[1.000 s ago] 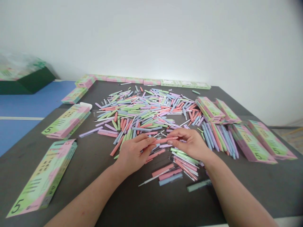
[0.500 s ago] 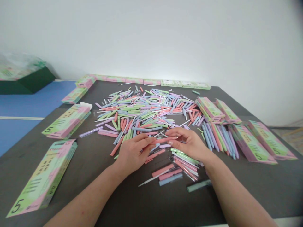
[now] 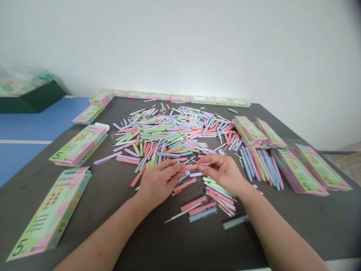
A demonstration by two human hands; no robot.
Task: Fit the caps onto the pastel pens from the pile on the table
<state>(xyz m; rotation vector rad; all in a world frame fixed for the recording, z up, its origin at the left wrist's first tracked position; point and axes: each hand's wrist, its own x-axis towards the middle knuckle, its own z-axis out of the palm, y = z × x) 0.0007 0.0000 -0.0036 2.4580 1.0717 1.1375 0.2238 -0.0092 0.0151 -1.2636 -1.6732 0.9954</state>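
A coral pen (image 3: 196, 164) sits pinched between the left hand (image 3: 159, 180) and the right hand (image 3: 221, 173), which are close together over the dark counter (image 3: 118, 241). A heap of pastel pens (image 3: 166, 131) spreads at twelve o'clock, loose pens (image 3: 208, 205) lie at six, and printed pastel boxes (image 3: 52, 210) lie at nine and three.

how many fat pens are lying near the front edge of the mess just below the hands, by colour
smooth coral plastic pen: 1
rose pink plastic pen: 1
pale blue plastic pen: 1
sage green plastic pen: 1
total: 4
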